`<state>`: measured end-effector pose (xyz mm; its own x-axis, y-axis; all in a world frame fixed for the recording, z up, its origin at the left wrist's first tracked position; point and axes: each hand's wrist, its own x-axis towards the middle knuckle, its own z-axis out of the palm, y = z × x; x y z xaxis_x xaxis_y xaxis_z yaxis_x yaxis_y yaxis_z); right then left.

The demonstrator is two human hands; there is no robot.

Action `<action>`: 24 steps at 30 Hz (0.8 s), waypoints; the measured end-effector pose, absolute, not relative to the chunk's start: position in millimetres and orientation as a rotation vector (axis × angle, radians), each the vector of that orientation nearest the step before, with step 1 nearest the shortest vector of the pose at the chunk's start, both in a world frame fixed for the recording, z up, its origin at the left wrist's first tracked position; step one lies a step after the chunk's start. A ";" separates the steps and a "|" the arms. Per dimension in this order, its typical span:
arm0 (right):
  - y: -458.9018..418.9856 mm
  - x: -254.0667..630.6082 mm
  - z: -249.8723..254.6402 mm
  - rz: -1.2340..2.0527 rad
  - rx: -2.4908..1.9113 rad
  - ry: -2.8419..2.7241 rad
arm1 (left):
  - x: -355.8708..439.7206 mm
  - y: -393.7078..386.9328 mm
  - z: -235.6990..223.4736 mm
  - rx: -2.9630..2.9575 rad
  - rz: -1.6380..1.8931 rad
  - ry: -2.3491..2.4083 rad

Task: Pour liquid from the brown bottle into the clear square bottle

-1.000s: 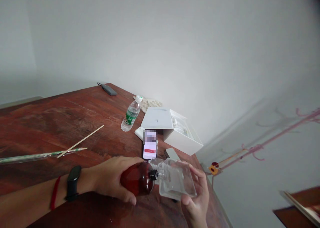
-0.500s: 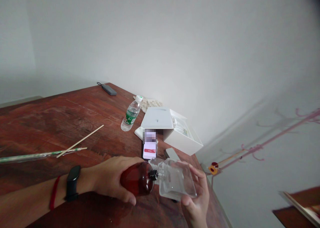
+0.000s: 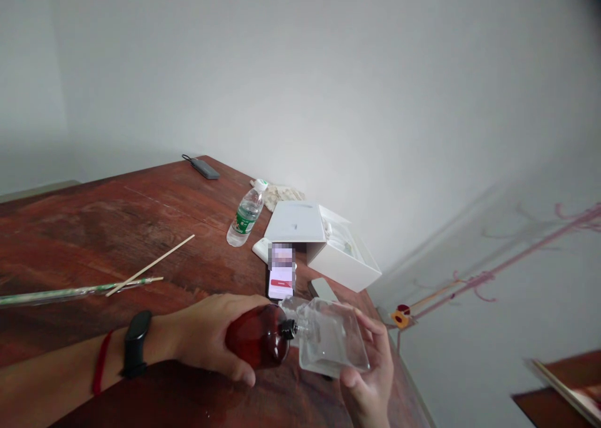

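Two closed grips: left hand on amber bottle, right hand on clear square bottle, beside the table edge.

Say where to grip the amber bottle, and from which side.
Probably the amber bottle's wide round body, from the left, as the left hand has it: the body lies on its side and fills the palm. Avoid the narrow black neck, which meets the clear square bottle in the right hand.
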<state>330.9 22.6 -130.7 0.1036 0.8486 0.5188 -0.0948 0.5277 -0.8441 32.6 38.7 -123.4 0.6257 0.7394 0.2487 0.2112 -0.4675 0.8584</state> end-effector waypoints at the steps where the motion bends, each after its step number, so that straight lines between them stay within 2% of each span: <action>1: 22.5 330.6 -130.4 0.798 -0.753 -1.283 | 32.6 38.7 -123.3 1.997 0.785 0.744; 24: 22.8 332.3 -132.3 0.770 -0.749 -1.294 | 32.9 39.2 -125.8 2.018 0.804 0.730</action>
